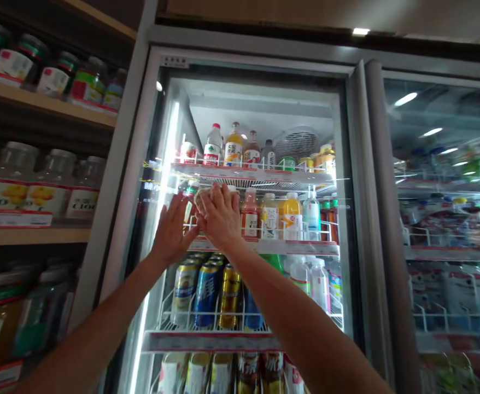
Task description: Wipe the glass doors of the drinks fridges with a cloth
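Note:
Both my arms reach into an open drinks fridge at its second shelf (305, 247). My right hand (222, 216) is closed round a pale bottle (203, 199) at the left of that shelf. My left hand (171, 230) is beside it with fingers stretched out, touching the same row of bottles (189, 203). More bottles, orange (291, 216) and pale (269, 216), stand to the right on the same shelf.
The top shelf (256, 174) carries bottles and cans. Several cans (207, 295) stand in wire racks below my hands. A closed glass door (445, 219) is on the right. Wooden shelves (39, 104) with jars are on the left.

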### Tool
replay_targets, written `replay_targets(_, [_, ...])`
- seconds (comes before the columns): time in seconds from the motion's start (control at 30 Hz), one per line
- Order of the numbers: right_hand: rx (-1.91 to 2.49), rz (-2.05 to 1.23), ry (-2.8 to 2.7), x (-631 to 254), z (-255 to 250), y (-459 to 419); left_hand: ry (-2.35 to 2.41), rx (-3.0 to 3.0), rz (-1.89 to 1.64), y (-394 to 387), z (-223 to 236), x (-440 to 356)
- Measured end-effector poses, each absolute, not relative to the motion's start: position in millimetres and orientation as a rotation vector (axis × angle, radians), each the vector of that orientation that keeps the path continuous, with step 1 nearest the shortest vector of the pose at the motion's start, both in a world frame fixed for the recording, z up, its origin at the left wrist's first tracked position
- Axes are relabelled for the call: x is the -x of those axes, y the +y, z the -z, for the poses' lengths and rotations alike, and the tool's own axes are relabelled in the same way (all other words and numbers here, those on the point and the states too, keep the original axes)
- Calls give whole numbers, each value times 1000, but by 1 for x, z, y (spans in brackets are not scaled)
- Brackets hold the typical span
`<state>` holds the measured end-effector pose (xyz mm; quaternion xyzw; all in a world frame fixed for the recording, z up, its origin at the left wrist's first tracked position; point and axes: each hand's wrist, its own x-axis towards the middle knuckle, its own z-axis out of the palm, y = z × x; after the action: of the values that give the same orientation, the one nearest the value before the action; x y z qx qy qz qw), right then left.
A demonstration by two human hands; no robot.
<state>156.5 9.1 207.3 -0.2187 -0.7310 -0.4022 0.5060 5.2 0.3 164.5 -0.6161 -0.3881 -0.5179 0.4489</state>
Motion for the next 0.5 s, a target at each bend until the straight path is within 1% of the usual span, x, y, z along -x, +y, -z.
replay_targets(0.07, [519, 1052, -1752, -180, -216, 16, -1037, 1427, 1332, 3, -164, 1])
replay_targets(0.13, [557, 1083, -1655, -235, -231, 27, -1077, 1360, 1337, 6, -163, -1])
replay_targets(0.23, [748, 940, -1233, -331, -260, 45, -1079, 1311, 1329, 8, -162, -9])
replay_targets(0.3, [810, 838, -1000, -361, -270, 49, -1075, 1272, 1333, 8, -161, -13])
replay_targets(0.37, [799, 845, -1000, -345, -262, 45, -1078, 1253, 1336, 7, -161, -15])
replay_targets(0.5, [590, 1194, -1596, -263, -221, 28, -1100, 1278, 1337, 4, -161, -15])
